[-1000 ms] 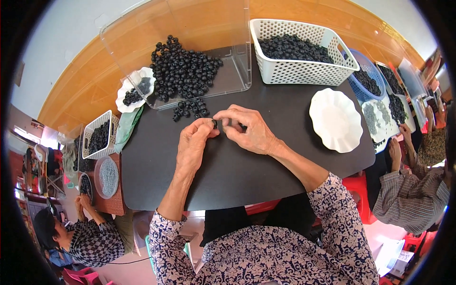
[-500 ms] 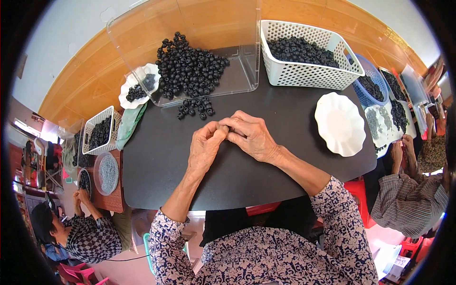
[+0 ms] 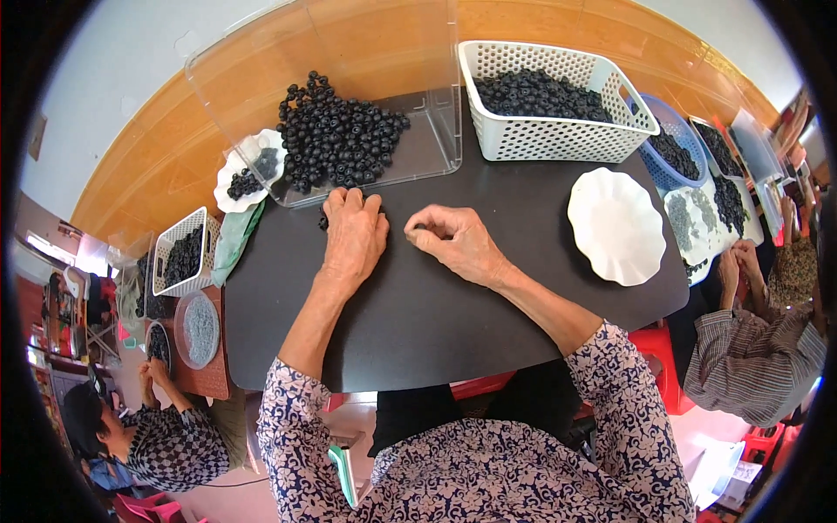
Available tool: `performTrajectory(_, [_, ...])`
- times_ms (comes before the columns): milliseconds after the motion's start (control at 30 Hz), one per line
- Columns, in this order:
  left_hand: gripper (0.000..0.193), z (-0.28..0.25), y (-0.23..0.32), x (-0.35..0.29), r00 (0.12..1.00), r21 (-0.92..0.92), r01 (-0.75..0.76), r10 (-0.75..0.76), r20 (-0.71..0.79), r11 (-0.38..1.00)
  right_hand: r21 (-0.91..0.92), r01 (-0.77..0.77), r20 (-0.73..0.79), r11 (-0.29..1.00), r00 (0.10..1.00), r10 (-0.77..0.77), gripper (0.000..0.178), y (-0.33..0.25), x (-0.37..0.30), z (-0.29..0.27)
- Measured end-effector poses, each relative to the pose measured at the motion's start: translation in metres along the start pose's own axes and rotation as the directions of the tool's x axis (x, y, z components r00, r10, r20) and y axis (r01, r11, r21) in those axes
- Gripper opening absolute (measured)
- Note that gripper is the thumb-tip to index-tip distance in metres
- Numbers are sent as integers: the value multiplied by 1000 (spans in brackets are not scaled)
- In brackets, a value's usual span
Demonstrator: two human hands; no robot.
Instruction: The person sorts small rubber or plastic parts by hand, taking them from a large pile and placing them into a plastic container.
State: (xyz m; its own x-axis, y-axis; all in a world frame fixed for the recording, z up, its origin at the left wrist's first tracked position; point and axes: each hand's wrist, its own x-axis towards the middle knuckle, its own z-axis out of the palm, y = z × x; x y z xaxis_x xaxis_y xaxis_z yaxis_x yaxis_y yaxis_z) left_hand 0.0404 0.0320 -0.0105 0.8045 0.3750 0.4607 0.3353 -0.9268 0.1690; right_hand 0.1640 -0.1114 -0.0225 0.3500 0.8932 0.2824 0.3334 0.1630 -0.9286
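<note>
My left hand [image 3: 356, 235] is palm down with its fingers curled over a small group of round black parts [image 3: 323, 220] on the table, mostly covered by the hand. Its fingertips are hidden, so what they pinch does not show. To its right, my right hand [image 3: 458, 242] hovers over the table with thumb and forefinger closed on a small black part [image 3: 421, 227]. Behind my left hand, a clear plastic bin [image 3: 442, 168] lies with its open side facing me. A heap of the same round black parts [image 3: 340, 139], some with a hole, fills its left half.
A white perforated basket [image 3: 558, 139] of black parts stands back right, beside a blue basket [image 3: 667, 179]. A white scalloped dish [image 3: 616, 228] lies on the right of the dark table [image 3: 418, 340]; another scalloped dish [image 3: 228, 193] sits back left. Co-workers sit on both sides.
My hands were together at the middle and have parted. The left moved forward and left onto the loose black parts; the right stayed near its place, now showing a black part in its pinch.
</note>
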Motion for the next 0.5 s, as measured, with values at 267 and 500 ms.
performTrajectory(267, [17,-1,22,-9,993,-370,18,-59,-99,929,295,-101,-83,950,988,130,18,0,6,-4])
performTrajectory(500, [30,-7,39,-20,965,-354,-161,71,-253,921,498,-310,201,810,950,240,36,4,5,-9])
